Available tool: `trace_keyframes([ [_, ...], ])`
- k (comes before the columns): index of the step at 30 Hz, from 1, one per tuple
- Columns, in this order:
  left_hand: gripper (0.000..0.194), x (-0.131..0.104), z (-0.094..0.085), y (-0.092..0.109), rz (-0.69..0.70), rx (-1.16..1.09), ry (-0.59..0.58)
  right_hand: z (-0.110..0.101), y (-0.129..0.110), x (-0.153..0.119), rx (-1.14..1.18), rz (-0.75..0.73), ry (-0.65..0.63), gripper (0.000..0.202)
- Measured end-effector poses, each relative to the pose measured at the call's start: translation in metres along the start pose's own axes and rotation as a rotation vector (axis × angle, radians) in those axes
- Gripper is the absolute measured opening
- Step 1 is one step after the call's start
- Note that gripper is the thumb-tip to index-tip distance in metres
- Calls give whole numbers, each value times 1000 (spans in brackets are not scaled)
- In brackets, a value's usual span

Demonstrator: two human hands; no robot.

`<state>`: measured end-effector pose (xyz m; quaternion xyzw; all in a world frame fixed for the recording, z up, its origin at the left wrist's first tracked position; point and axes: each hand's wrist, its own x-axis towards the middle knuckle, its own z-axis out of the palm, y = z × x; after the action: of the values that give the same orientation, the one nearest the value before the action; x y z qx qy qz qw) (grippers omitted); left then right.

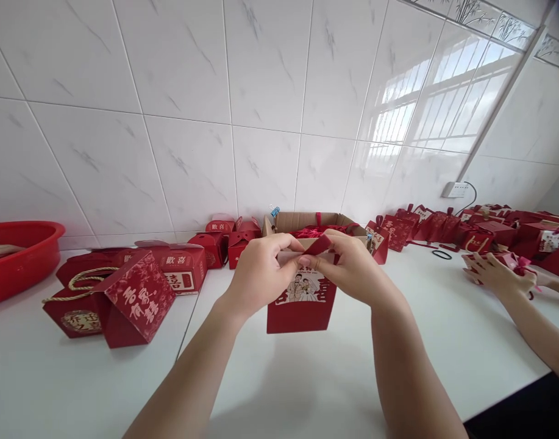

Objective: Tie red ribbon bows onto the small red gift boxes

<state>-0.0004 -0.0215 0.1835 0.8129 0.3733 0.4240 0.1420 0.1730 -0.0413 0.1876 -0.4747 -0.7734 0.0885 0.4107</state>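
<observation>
Between my two hands hangs a red gift box (302,314) with a printed couple on its front, raised above the white table. My left hand (265,262) grips its top edge from the left, thumb and fingers pinched. On the other side my right hand (347,262) pinches a folded red flap (318,245) at the top, the thumbs of both hands close together. The box's inside is hidden by my hands. Just behind it stands an open cardboard carton (302,218) holding red ribbons.
Red gift boxes (142,299) stand at the left, near a red plastic basin (27,244). Several more boxes (494,235) crowd the right side. There, another person's hands (503,277) hold a red box with a pink ribbon. A black ring (441,255) lies on the white table (425,341).
</observation>
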Motion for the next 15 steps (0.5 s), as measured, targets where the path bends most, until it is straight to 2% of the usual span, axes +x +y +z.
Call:
trace_keyframes([
  [5, 18, 10, 17, -18, 41, 102, -159, -5, 23, 6, -26, 78, -162, 30],
  [8, 17, 13, 25, -26, 12, 169, -239, -4, 35, 11, -66, 147, -230, 32],
  [11, 17, 11, 26, -30, -78, 176, -348, -4, 39, 13, -51, 158, -249, 30],
  [15, 19, 8, 22, -32, -142, 149, -406, -5, 38, 12, -30, 138, -244, 28],
])
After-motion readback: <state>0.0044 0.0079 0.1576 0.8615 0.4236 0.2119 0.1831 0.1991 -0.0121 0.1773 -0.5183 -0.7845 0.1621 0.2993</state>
